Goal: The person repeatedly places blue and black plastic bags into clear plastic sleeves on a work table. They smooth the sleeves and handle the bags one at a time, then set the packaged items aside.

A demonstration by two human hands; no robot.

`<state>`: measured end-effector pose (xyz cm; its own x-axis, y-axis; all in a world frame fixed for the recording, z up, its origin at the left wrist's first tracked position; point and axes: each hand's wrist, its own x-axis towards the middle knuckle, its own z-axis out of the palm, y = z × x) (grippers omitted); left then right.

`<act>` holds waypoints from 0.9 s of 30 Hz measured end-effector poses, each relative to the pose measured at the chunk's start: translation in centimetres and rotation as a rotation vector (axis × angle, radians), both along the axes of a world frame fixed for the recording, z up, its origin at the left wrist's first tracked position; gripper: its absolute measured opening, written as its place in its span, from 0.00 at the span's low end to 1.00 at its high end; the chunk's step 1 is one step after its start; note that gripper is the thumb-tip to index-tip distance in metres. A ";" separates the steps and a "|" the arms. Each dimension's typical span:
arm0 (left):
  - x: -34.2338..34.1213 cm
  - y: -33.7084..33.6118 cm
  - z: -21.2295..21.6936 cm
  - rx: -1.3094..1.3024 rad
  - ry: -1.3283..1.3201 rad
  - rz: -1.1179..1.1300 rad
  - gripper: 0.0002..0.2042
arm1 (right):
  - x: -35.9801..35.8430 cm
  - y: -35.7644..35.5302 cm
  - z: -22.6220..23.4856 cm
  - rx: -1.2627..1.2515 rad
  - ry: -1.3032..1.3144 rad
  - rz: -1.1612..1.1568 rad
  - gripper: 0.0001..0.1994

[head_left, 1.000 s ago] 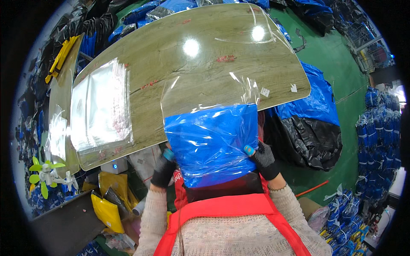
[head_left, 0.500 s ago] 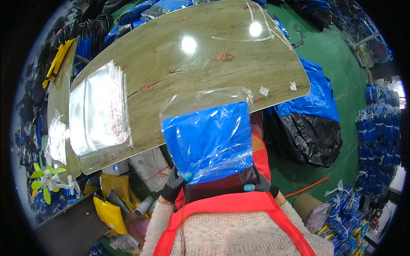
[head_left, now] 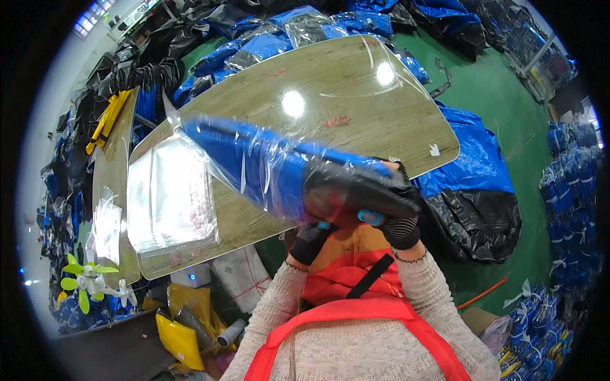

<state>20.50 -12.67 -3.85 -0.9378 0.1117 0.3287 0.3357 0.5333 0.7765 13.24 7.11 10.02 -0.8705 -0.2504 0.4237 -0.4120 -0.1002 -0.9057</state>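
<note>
A folded blue and black sheet (head_left: 267, 168) in a clear plastic bag is held tilted over the near edge of the table, its blue end up and to the left, partly smeared by motion. My right hand (head_left: 401, 222), in a dark glove with a turquoise wrap on the thumb, grips the black end. Closed on the near lower edge is my left hand (head_left: 310, 242), gloved alike; its fingers under the package are mostly hidden. Left of the package, a stack of clear plastic bags (head_left: 168, 197) lies on the wood-patterned table (head_left: 286, 127).
Right of the table a large blue and black bundle (head_left: 473, 197) sits on the green floor (head_left: 508, 120). Bundled blue goods (head_left: 569, 209) line the far right. A small green-bladed fan (head_left: 86, 279) stands at the left, near yellow packages (head_left: 178, 340). Blue and black piles edge the back.
The bagged sheet has swung from upright before my chest to a leftward tilt over the table. Both hands have risen and moved forward, the right one turning over the black end.
</note>
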 end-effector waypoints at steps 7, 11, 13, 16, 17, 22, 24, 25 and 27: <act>-1.6 -4.5 22.5 -0.595 0.201 -0.115 0.25 | -2.4 1.2 -2.0 0.048 0.055 0.118 0.37; -6.7 -5.6 25.0 -0.668 0.097 -0.430 0.31 | -2.0 1.5 -3.7 0.441 0.238 0.164 0.38; -7.9 -3.3 23.6 -0.795 0.091 -0.493 0.30 | -1.8 1.1 -4.9 0.298 0.081 0.185 0.36; -7.3 0.9 21.6 -0.753 0.043 -0.475 0.30 | -1.9 0.3 -6.6 0.241 0.137 0.192 0.34; -6.9 2.1 20.9 -0.679 0.207 -0.440 0.30 | -2.0 0.0 -7.1 0.139 0.154 0.162 0.30; -5.0 1.5 17.5 -0.105 0.579 0.015 0.41 | -3.2 -0.5 -8.3 -0.580 -0.396 0.011 0.19; -5.0 0.7 15.1 0.397 0.470 0.558 0.51 | -3.7 -0.4 -7.8 -0.540 -0.401 -0.082 0.21; -5.6 0.3 13.7 0.920 0.351 0.505 0.53 | -4.0 -0.4 -7.4 -0.747 -0.386 -0.021 0.23; -5.8 1.5 10.4 0.814 0.228 0.361 0.53 | -4.6 -0.7 -6.4 -0.032 0.072 -0.403 0.23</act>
<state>14.68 -11.14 6.57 -0.7736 -0.5222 0.3590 0.4462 -0.0466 0.8937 8.69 6.44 3.62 -0.8640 0.1193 0.4891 -0.4862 0.0547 -0.8721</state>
